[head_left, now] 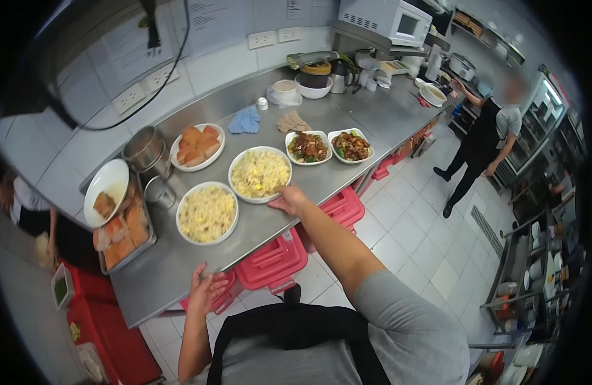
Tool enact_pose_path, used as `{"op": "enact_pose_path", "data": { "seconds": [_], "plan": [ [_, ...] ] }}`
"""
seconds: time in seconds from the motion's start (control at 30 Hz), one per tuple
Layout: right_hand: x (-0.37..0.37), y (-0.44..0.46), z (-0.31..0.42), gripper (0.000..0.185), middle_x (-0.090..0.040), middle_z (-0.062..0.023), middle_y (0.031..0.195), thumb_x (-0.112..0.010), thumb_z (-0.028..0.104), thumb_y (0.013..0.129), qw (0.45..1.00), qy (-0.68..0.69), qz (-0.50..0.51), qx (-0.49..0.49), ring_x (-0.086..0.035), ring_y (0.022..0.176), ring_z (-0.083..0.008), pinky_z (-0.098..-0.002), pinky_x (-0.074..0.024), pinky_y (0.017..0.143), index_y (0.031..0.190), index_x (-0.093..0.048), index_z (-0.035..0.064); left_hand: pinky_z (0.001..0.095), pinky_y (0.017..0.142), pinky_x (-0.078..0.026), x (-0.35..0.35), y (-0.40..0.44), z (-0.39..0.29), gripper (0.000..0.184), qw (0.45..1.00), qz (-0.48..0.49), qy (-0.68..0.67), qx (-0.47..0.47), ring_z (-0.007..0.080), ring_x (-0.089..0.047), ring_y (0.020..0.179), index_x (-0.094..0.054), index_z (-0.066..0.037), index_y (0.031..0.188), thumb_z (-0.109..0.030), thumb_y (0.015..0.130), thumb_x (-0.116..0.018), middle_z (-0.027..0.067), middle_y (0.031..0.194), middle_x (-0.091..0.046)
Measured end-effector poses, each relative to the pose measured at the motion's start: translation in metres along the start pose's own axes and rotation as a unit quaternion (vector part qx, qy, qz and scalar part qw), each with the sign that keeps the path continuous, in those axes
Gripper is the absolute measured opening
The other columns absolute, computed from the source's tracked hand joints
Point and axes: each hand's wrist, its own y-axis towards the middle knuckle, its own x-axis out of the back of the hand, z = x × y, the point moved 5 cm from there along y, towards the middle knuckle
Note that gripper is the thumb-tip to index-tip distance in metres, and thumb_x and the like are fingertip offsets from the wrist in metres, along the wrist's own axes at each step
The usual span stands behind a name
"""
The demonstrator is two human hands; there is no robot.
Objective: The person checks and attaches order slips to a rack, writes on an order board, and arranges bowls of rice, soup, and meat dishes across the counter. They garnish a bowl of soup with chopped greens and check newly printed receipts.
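Note:
My right hand [288, 200] grips the near right edge of a white bowl of fried rice [261, 172], which sits on the steel counter [257, 224]. Just left of it, a second bowl of fried rice [208, 213] stands with nobody touching it. My left hand [208, 289] hovers at the counter's front edge, fingers apart and holding nothing, below that second bowl. Two white square bowls of dark stir-fried food with green pieces, one left [308, 147] and one right [350, 146], stand to the right of the gripped bowl.
Behind the rice stand a plate of orange-pink pieces [198, 147], metal pots [146, 151], a blue cloth [245, 120] and a tan cloth [293, 122]. A tilted white bowl [106, 192] rests on a filled tray [130, 232]. Pink lidded bins [272, 263] sit underneath. A co-worker [485, 138] stands at right.

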Motion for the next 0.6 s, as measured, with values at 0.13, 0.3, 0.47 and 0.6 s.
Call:
{"op": "enact_pose_path", "data": {
  "seconds": [0.13, 0.3, 0.47, 0.6],
  "plan": [
    [-0.003, 0.001, -0.002, 0.044, -0.056, -0.0163, 0.105, -0.053, 0.0, 0.08, 1.0, -0.018, -0.002, 0.008, -0.063, 0.081, -0.0297, -0.0424, -0.0563, 0.061, 0.122, -0.039, 0.0069, 0.0365, 0.072, -0.056, -0.023, 0.067, -0.028, 0.046, 0.997, 0.029, -0.072, -0.024, 0.036, -0.063, 0.091, -0.03, -0.01, 0.131, -0.027, 0.092, -0.048, 0.0276, 0.113, -0.055],
    [0.014, -0.085, -0.008, 0.053, -0.052, -0.0149, 0.117, -0.047, -0.006, 0.077, 0.998, 0.015, 0.061, -0.025, -0.062, 0.092, -0.0302, -0.0441, -0.058, 0.064, 0.127, -0.036, 0.0052, 0.0385, 0.075, -0.056, 0.008, 0.116, -0.021, 0.043, 0.987, -0.051, -0.15, 0.016, 0.0385, -0.062, 0.09, -0.036, 0.005, 0.121, -0.011, 0.084, -0.049, 0.0258, 0.104, -0.059],
    [0.075, -0.169, 0.02, 0.054, -0.055, -0.0132, 0.115, -0.05, -0.003, 0.076, 0.981, 0.051, 0.087, -0.168, -0.06, 0.097, -0.0292, -0.0451, -0.0545, 0.075, 0.128, -0.039, 0.0073, 0.0419, 0.073, -0.057, -0.026, 0.096, -0.048, 0.043, 0.993, -0.093, -0.072, -0.028, 0.0351, -0.064, 0.08, -0.042, 0.007, 0.115, -0.005, 0.075, -0.051, 0.0234, 0.103, -0.059],
    [0.133, -0.217, 0.089, 0.056, -0.053, -0.0144, 0.118, -0.05, -0.002, 0.076, 0.989, 0.061, 0.099, -0.092, -0.061, 0.097, -0.0296, -0.0427, -0.0553, 0.075, 0.129, -0.035, 0.0068, 0.0398, 0.068, -0.058, -0.102, 0.083, -0.069, 0.035, 0.995, -0.063, -0.054, -0.063, 0.0314, -0.065, 0.072, -0.048, 0.006, 0.108, -0.006, 0.075, -0.051, 0.02, 0.098, -0.062]
  ]
}}
